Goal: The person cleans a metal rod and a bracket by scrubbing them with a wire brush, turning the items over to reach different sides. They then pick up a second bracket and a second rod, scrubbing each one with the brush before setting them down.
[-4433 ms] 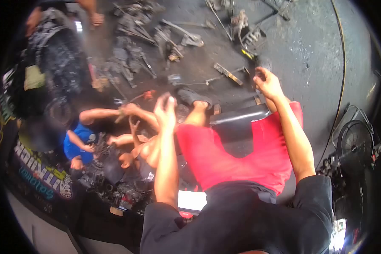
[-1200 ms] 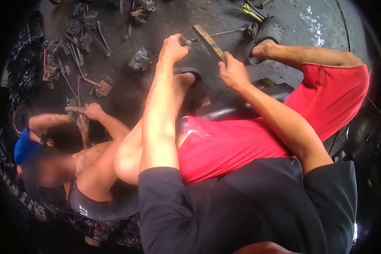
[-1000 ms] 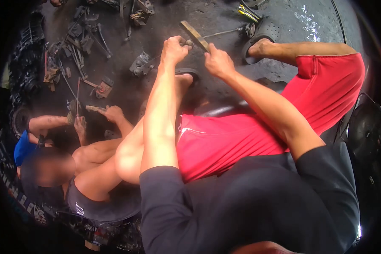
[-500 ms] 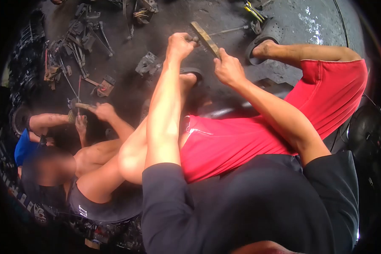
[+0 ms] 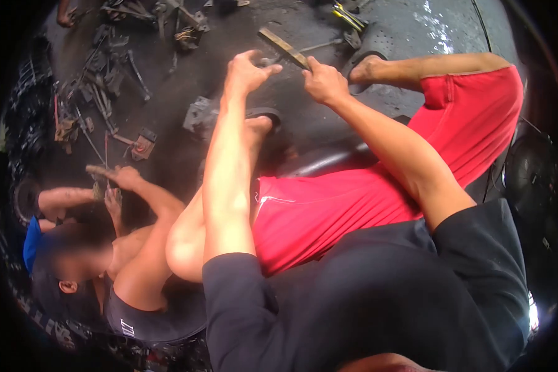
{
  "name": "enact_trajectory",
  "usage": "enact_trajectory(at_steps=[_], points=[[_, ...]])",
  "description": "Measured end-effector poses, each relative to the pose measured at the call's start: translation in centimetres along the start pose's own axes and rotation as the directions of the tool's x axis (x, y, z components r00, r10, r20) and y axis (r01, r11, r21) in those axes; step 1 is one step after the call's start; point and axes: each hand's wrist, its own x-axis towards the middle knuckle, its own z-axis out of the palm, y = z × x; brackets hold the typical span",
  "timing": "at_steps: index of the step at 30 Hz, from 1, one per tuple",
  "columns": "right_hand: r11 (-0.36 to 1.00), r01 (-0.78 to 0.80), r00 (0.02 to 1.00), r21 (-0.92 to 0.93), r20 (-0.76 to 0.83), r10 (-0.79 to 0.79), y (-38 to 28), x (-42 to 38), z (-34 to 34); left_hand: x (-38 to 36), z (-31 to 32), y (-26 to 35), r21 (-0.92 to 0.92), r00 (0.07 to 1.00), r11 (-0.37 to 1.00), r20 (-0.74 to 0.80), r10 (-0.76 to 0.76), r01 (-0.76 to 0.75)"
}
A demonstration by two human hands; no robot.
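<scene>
A flat wooden-looking bar (image 5: 283,48) slants over the floor, its lower right end in my right hand (image 5: 326,82), whose fingers are wrapped round it. My left hand (image 5: 248,73) is raised just left of the bar, thumb and fingers apart. A small round metal end (image 5: 267,62) shows by its fingertips; whether the hand touches it is unclear. From near the bar, a thin metal rod (image 5: 322,45) runs right to a bracket (image 5: 352,39) beside my sandal.
Metal brackets and rods (image 5: 108,74) are heaped at the upper left. A co-worker's hand (image 5: 128,178) holds a stick-like tool at the left. Yellow-handled pliers (image 5: 348,17) lie at the top. A loose metal bracket (image 5: 199,116) sits near my left foot.
The fingers of my left hand have spread apart from their closed grip near the rod. The whole scene has shifted left in view. The co-worker's stick-like tool has changed its tilt.
</scene>
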Motion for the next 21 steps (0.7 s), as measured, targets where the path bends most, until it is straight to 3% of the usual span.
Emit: enact_trajectory(at_steps=[2, 3, 4, 5, 8, 16, 18, 21], points=[[0.999, -0.049, 0.999, 0.001, -0.011, 0.050, 1.1, -1.4, 0.0, -0.9, -1.1, 0.8, 0.151, 0.992, 0.988, -0.127, -0.022, 0.042], [0.997, -0.074, 0.993, 0.024, -0.088, 0.076, 2.1, -1.9, 0.4, -0.9, -2.5, 1.2, 0.230, 0.994, 0.968, -0.079, -0.081, 0.097], [0.994, -0.093, 0.981, 0.051, -0.166, 0.100, 3.5, -1.8, 0.3, -0.4, -3.5, 0.8, 0.226, 0.993, 0.969, -0.095, -0.076, 0.096], [0.983, -0.182, 0.979, 0.018, -0.087, 0.183, 4.8, -1.6, -0.4, 0.1, -4.2, -0.1, 0.243, 0.988, 0.962, -0.123, -0.095, 0.123], [0.978, -0.204, 0.939, 0.049, -0.274, 0.210, 7.4, -1.5, 0.1, 0.1, -6.3, -0.9, 0.274, 0.980, 0.948, -0.154, -0.124, 0.163], [0.972, -0.235, 0.945, 0.015, -0.229, 0.233, 7.2, -2.5, 0.3, -0.2, -3.8, -0.9, 0.434, 0.983, 0.883, -0.114, -0.141, 0.177], [0.943, -0.332, 0.931, -0.007, -0.165, 0.326, 7.5, -2.1, -0.2, 0.0, -1.6, -2.4, 0.433, 0.986, 0.885, -0.080, -0.148, 0.169], [0.940, -0.336, 0.939, -0.067, -0.103, 0.328, 8.0, -1.8, -0.1, 0.3, 0.7, -3.2, 0.394, 0.987, 0.905, -0.049, -0.150, 0.157]])
